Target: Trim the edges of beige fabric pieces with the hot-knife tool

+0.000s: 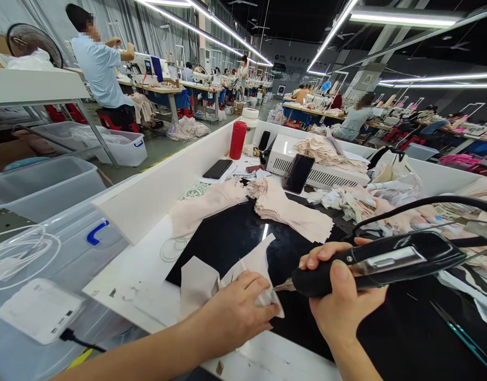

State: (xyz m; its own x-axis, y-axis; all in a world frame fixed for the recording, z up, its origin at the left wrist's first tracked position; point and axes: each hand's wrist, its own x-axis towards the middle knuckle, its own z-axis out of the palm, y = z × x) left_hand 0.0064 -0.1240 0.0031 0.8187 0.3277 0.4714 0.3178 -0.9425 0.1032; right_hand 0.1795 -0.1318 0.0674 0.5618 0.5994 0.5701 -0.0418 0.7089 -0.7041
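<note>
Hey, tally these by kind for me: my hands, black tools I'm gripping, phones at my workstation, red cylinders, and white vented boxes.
Hands: 2, left hand and right hand
Gripped black tool: 1
Phones: 2, a flat phone and a propped phone
Red cylinder: 1
White vented box: 1
Total: 7

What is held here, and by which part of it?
The right grip holds the black handheld tool around its body, near the end facing the beige fabric. The left grip lies on this fabric; pinched or pressed, I cannot tell.
</note>
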